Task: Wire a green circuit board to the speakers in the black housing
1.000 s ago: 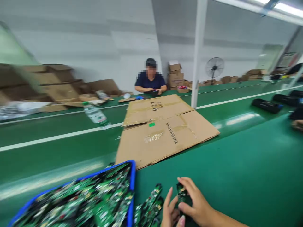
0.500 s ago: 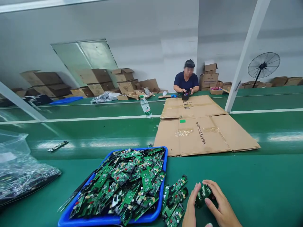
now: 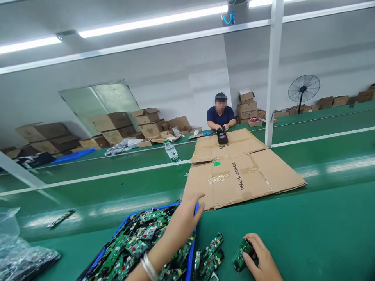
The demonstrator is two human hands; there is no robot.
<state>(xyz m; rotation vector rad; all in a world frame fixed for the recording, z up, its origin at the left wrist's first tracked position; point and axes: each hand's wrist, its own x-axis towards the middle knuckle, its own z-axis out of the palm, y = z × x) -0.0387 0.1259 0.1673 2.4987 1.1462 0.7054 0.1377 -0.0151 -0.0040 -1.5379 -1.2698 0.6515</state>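
Observation:
My right hand holds a small green circuit board just above the green table at the bottom right. My left hand reaches forward over the blue tray, fingers curled at the tray's far rim, next to the edge of the flattened cardboard; I cannot tell whether it grips anything. The tray is heaped with several green circuit boards. A small pile of loose boards lies on the table between the tray and my right hand.
A water bottle stands on the belt. Across the line a person works on a black object. A clear bag of parts lies at the bottom left, a thin strip beyond it. A white post rises on the right.
My left hand left the small board and reached forward to the tray's far rim. My right hand keeps the board alone. The camera tilted upward and settled.

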